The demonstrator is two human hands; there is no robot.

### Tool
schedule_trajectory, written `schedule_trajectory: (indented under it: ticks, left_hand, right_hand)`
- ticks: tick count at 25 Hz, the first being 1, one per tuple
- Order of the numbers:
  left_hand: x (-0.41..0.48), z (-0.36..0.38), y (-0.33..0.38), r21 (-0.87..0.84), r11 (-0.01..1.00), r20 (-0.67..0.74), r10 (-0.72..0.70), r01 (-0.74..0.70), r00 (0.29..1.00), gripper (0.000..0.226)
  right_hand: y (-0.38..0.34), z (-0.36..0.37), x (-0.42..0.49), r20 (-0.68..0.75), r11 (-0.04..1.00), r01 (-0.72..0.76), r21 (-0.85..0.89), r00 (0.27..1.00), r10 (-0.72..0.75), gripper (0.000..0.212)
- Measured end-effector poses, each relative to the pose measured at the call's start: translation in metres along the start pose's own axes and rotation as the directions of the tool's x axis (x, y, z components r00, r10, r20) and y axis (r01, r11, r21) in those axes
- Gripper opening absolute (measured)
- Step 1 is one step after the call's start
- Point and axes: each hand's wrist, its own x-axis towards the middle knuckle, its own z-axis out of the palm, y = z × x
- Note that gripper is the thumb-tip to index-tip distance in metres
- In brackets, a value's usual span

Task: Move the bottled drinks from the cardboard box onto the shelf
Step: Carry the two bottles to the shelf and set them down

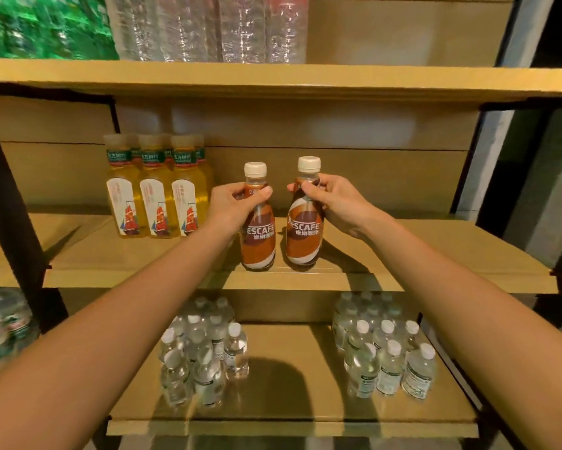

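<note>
On the lower shelf (289, 404), two clusters of small water bottles (386, 355) stand near its front edge. Above it, both arms reach to the middle shelf (435, 254). The left hand (237, 206) grips the neck of one brown coffee bottle (258, 245), and the right hand (334, 203) grips the neck of a second coffee bottle (304, 245). Both bottles are upright at the shelf's front edge, just beside each other. Yellow tea bottles (156, 196) stand toward the back left. Clear bottles (208, 27) fill the top shelf (305, 79).
</note>
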Motion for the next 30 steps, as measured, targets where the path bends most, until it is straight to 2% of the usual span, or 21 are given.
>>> schedule_trajectory:
  ticks: [6,11,15,18,21,23,25,26,27,30]
  left_hand:
    - [0.041,0.016,-0.02,-0.006,0.999,0.091,0.048,-0.048,0.995,0.034]
    - [0.058,0.021,-0.03,-0.016,0.998,0.149,0.065,-0.064,0.987,0.032]
    - [0.058,0.026,-0.037,-0.025,0.997,0.14,0.069,-0.066,0.988,0.033]
    - [0.053,0.027,-0.045,-0.02,1.0,0.151,0.007,-0.004,0.989,0.047]
    - [0.042,0.016,-0.069,0.14,0.986,0.208,-0.114,0.085,0.972,0.074]
    - [0.032,0.005,-0.088,0.434,0.9,0.227,-0.144,0.032,0.963,0.086]
    - [0.028,0.001,-0.103,0.715,0.689,0.238,-0.076,-0.121,0.968,0.087]
    - [0.029,0.002,-0.106,0.785,0.592,0.256,-0.042,-0.182,0.966,0.084]
    - [0.03,0.006,-0.107,0.818,0.536,0.268,-0.035,-0.208,0.963,0.08]
    - [0.033,0.017,-0.104,0.85,0.48,0.285,-0.072,-0.217,0.956,0.075]
  right_hand:
    - [0.025,-0.014,0.034,0.003,1.0,-0.006,-0.007,1.0,0.006,0.017]
    - [0.043,-0.024,0.049,-0.03,0.998,-0.024,0.06,0.999,0.026,0.025]
    - [0.049,-0.021,0.054,0.02,1.0,-0.012,0.019,1.0,0.011,0.03]
    - [0.048,-0.017,0.052,0.009,0.999,-0.04,0.005,0.999,0.04,0.034]
    - [0.063,-0.019,0.033,-0.021,0.989,-0.11,-0.096,0.994,0.109,0.06]
    - [0.081,-0.018,0.01,-0.091,0.965,-0.15,-0.216,0.987,0.133,0.062]
    - [0.092,-0.011,-0.009,-0.143,0.942,-0.186,-0.279,0.978,0.15,0.046]
    - [0.097,-0.007,-0.012,-0.17,0.916,-0.192,-0.353,0.976,0.139,0.042]
    - [0.1,-0.003,-0.012,-0.192,0.865,-0.199,-0.46,0.974,0.122,0.041]
    - [0.106,0.007,-0.001,-0.214,0.64,-0.203,-0.741,0.975,0.062,0.049]
